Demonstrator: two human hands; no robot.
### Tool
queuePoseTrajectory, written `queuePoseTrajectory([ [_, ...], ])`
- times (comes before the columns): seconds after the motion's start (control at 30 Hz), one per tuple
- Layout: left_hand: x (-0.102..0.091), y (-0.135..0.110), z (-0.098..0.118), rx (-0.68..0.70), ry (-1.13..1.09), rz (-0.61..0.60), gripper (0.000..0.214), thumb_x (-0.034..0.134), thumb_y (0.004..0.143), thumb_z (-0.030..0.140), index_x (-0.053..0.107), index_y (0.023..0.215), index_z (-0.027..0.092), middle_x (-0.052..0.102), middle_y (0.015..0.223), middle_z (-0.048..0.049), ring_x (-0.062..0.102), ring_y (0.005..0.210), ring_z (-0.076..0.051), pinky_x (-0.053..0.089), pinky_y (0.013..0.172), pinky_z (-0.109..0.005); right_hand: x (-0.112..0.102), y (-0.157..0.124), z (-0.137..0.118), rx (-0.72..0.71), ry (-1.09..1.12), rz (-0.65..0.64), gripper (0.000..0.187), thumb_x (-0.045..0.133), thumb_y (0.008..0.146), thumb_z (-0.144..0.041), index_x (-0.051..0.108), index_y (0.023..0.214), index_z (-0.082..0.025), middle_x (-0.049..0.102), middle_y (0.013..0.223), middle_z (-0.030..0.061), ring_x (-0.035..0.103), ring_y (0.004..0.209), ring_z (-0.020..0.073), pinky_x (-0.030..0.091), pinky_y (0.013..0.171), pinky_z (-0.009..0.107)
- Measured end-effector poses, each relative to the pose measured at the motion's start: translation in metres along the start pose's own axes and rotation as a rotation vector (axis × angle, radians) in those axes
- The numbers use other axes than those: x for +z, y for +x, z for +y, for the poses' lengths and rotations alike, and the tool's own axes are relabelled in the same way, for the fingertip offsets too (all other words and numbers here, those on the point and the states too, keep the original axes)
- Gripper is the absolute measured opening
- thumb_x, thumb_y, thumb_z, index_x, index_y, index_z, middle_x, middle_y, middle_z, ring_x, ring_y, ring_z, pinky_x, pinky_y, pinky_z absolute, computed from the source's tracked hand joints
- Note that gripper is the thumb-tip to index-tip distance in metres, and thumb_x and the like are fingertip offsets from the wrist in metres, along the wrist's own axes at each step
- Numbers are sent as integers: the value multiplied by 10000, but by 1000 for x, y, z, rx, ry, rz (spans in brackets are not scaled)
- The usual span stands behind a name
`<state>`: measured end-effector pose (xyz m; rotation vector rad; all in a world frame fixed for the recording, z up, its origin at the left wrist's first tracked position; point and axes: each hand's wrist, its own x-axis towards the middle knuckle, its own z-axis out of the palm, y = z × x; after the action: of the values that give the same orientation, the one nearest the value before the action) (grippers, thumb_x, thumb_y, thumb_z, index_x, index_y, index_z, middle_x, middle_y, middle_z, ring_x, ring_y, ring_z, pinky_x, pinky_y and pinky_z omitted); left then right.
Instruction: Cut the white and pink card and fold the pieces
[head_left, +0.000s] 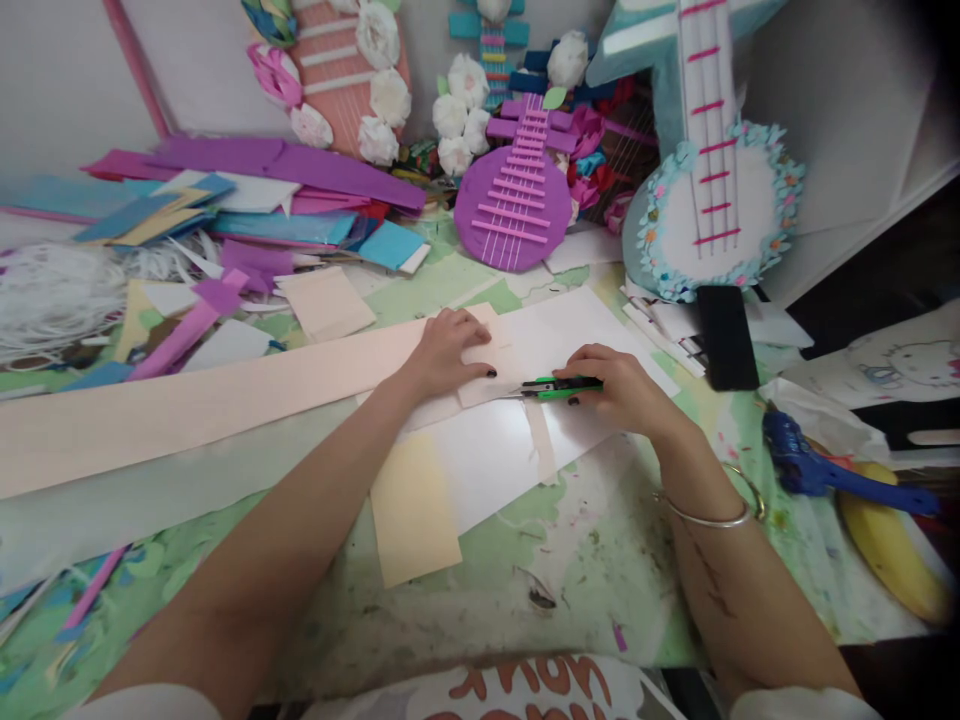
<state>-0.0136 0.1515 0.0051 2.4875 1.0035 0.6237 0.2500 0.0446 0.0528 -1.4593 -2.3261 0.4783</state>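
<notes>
My right hand point(622, 388) grips a green and black utility knife point(559, 387), its blade pointing left at the edge of a pale peach sheet. My left hand point(452, 352) lies with fingers spread, pressing on that small peach piece point(491, 375) and the end of a long peach strip point(225, 380). Beneath them is a white board point(487, 470). A narrow peach strip point(541, 440) crosses the board just below the knife. Partly over the board's left corner rests a cream rectangle point(416, 510).
A purple paper lute point(514, 205) and a pale blue one point(712, 210) stand at the back. Coloured sheets point(285, 170) and white string point(60, 300) pile up at left. On the right lie a black phone point(726, 338), a blue glue gun point(840, 470) and a banana point(892, 550).
</notes>
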Motion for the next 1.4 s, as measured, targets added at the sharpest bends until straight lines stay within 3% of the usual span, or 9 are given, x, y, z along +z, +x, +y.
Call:
queuePoseTrajectory([
  [0.53, 0, 0, 0, 1, -3, -6, 344, 750, 716, 379, 611, 980, 208, 571, 1042, -62, 482, 1018, -267, 363, 923, -426, -2, 2, -9, 9, -2, -31, 354, 554, 663, -41, 708, 944, -191, 663, 927, 78, 619, 854, 237, 479, 754, 350],
  [1.0, -2, -1, 3, -8, 8, -7, 347, 747, 719, 379, 612, 982, 197, 565, 1052, -72, 479, 1023, -270, 363, 926, -425, -9, -5, 5, 55, 42, -42, 368, 574, 644, -44, 711, 956, -182, 652, 927, 69, 618, 841, 231, 474, 750, 347],
  [1.4, -1, 0, 1, -1, 3, 0, 345, 741, 722, 390, 611, 985, 207, 570, 1053, -68, 483, 1031, -271, 361, 929, -431, -2, 0, -4, 18, 29, -20, 358, 549, 662, -48, 702, 950, -195, 660, 931, 73, 621, 860, 233, 476, 757, 344],
])
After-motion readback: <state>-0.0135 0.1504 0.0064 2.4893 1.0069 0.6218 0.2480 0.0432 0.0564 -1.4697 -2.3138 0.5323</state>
